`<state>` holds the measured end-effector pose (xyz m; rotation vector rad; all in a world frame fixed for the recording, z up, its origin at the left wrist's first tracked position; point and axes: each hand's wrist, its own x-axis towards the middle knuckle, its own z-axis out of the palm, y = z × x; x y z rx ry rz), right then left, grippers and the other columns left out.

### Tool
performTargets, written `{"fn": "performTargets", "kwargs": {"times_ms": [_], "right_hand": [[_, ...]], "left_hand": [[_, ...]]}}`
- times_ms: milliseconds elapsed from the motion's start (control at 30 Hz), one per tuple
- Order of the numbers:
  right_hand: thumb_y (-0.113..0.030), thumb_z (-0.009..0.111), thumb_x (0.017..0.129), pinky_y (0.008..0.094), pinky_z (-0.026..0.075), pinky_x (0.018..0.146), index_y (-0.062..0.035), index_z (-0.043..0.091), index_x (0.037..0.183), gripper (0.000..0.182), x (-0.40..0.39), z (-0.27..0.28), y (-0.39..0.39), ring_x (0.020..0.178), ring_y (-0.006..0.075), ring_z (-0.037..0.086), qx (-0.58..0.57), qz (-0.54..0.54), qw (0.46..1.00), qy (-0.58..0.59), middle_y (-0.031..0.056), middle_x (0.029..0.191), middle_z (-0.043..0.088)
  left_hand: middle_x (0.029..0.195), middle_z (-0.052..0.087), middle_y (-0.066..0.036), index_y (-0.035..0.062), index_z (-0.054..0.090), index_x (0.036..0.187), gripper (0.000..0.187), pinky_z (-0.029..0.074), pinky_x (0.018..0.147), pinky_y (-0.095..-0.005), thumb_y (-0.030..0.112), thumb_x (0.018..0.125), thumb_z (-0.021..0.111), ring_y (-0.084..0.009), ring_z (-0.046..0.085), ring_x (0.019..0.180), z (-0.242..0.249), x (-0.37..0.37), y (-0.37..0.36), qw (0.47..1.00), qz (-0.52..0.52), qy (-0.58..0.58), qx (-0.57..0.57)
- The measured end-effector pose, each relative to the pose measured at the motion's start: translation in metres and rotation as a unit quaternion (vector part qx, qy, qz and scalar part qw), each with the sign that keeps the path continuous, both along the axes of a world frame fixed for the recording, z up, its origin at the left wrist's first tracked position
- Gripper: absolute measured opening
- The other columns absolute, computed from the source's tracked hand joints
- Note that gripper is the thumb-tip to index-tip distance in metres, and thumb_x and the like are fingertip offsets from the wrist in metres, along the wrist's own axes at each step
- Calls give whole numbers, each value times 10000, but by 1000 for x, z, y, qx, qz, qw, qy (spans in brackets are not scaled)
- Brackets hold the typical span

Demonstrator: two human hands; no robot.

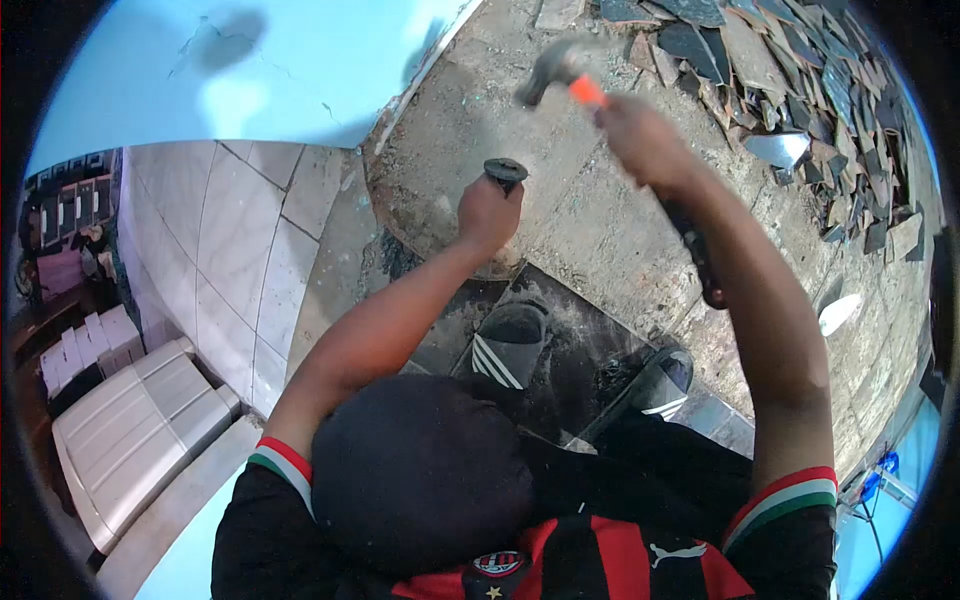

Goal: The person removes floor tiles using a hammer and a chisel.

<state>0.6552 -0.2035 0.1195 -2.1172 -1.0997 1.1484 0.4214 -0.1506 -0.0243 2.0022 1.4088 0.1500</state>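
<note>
My right hand (645,140) is closed around the handle of a hammer (552,72). Its metal head is raised at the top middle, blurred by motion, with an orange band below the head and a dark grip reaching back under my forearm. My left hand (488,215) is a fist around an upright chisel (505,170), whose broad, dark, flattened top sticks out above the fingers. The chisel's lower end is hidden by the hand. The hammer head is up and to the right of the chisel, apart from it. Under both hands lies a rough, dusty concrete floor (590,200).
Broken tile pieces (780,70) are heaped at the upper right. Dark tiles (570,320) lie under my sandals (510,345). A pale blue wall (270,70) borders the floor at upper left, beside white marble-look tiles (230,230). A white pointed piece (840,313) lies at right.
</note>
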Motion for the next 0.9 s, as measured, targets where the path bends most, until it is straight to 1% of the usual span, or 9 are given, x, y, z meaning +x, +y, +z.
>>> {"fn": "performTargets", "kwargs": {"times_ms": [100,200,267,333,400,567,700,767,900], "right_hand": [[-277,547,974,275,389,412,-44,613,1087,266,39,16,4,479,103,472,161,-95,978,88,-15,672,502],[-367,482,1033,356,466,469,-25,589,1010,359,27,-5,19,530,183,580,213,-216,946,-110,58,705,590],[-387,429,1061,454,528,557,14,589,995,436,3,-58,2,675,307,688,166,-103,954,-229,159,770,666],[-385,474,1048,461,529,555,51,624,997,464,-32,-37,-10,684,345,687,-63,77,995,-25,217,812,671],[-386,485,1046,449,524,534,52,619,1007,460,-21,-34,-10,644,324,672,-79,94,992,-24,214,820,667],[-387,504,1040,426,503,480,49,619,1030,452,22,-4,3,614,278,667,-49,1,998,-26,209,821,662],[-391,515,1039,436,521,690,54,623,1109,464,108,-13,6,766,314,684,220,105,931,-272,225,852,661],[-391,461,1057,502,494,878,41,629,1149,472,126,18,9,986,447,662,99,109,953,-266,305,1003,676],[-388,465,1060,504,473,806,59,614,1077,471,143,14,6,885,460,637,57,82,977,-186,291,916,658]], "left_hand": [[868,708,-245,-6,704,905,320,547,733,-526,312,874,708,-452,685,859,5,-1,1,1000,-18,-2,7],[884,708,-245,-5,705,913,314,544,742,-528,307,871,706,-452,682,868,7,-2,1,1000,-18,-18,6],[884,706,-244,-1,705,913,307,539,746,-531,303,872,701,-453,679,868,9,0,0,1000,-9,-11,-11],[884,706,-240,2,703,920,304,536,750,-536,302,874,697,-454,678,871,5,0,1,1000,-9,-13,-9],[882,707,-236,6,703,929,304,534,753,-537,305,874,695,-454,678,874,5,-1,-5,1000,-18,-5,-15],[900,713,-234,16,705,959,311,535,763,-536,315,875,696,-442,684,894,4,-1,4,998,-25,12,-56],[928,711,-236,6,692,974,337,535,768,-513,334,896,690,-423,689,907,11,-18,-3,999,-35,3,-12],[938,714,-228,-24,668,995,375,530,774,-476,347,941,662,-397,697,905,34,-39,-20,998,-39,-39,-7],[953,719,-188,35,682,988,306,549,790,-425,327,904,717,-341,697,897,62,-68,-51,982,41,-184,-24]]}}
